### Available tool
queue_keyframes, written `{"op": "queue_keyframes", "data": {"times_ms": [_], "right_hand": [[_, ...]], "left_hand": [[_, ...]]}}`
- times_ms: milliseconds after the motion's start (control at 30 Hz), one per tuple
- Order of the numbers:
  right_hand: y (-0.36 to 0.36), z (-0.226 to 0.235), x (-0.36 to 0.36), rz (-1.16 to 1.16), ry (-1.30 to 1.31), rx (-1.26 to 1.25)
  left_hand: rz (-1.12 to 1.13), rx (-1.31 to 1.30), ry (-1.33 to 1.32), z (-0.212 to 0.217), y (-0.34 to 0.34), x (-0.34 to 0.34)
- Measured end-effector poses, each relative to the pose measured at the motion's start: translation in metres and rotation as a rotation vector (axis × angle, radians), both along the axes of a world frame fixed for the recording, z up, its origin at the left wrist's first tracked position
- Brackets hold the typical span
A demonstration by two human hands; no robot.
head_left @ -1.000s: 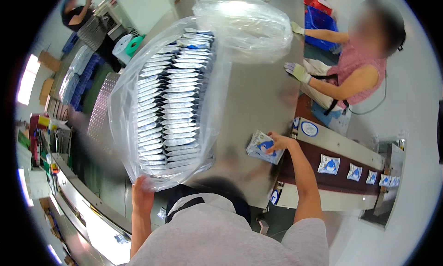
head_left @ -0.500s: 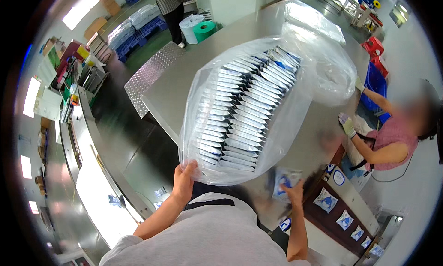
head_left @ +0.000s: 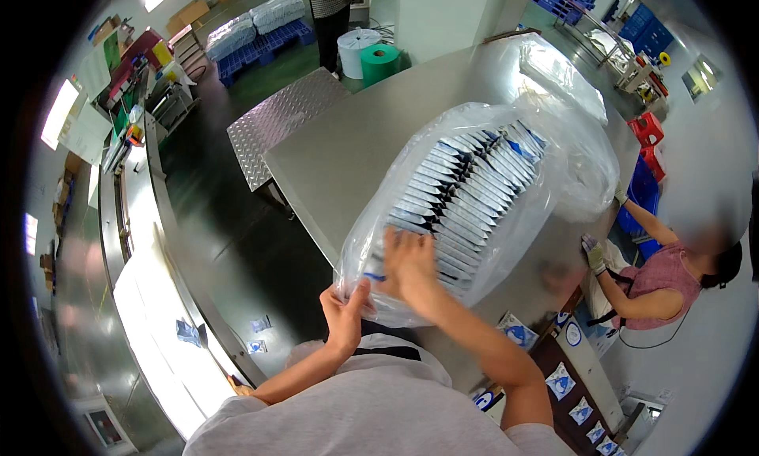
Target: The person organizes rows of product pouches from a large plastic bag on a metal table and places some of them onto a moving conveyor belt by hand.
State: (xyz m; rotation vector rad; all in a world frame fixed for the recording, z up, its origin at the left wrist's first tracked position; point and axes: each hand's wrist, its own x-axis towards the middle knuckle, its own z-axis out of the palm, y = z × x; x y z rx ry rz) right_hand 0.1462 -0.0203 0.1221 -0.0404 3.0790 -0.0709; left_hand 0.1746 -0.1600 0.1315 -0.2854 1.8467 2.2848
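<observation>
A large clear plastic bag (head_left: 545, 207) lies open on the metal table, holding two rows of white and blue sealed packets (head_left: 486, 199) standing on edge. My left hand (head_left: 345, 317) is closed on the bag's near rim, thumb uppermost. Reaching across into the bag, my right hand (head_left: 411, 264) is at the near end of the left row. Its fingers are bent over a packet that is mostly hidden under them; a bit of blue shows beside the hand.
To the right, a dark conveyor (head_left: 545, 353) carries several packets in a line. A co-worker (head_left: 656, 286) in pink with gloves stands beyond it. The metal table (head_left: 348, 151) has a checkered step plate (head_left: 277, 120) at its left. A bright counter (head_left: 158, 321) runs along the left.
My right hand has swung from beside the conveyor, where it held a packet, left and into the bag. My left hand still grips the rim. The view has shifted.
</observation>
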Motion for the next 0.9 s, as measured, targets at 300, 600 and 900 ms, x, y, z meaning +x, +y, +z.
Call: {"op": "queue_keyframes", "data": {"times_ms": [300, 600, 900], "right_hand": [[-0.024, -0.012, 0.007, 0.083, -0.114, 0.025], [0.006, -0.029, 0.010, 0.138, -0.096, -0.456], [0.012, -0.026, 0.048, 0.138, 0.442, -0.588]], "left_hand": [[-0.047, 0.011, 0.078, 0.017, -0.018, -0.009], [0.226, -0.360, 0.997, 0.084, -0.015, -0.051], [-1.146, -1.391, 1.131, 0.023, 0.072, -0.085]]}}
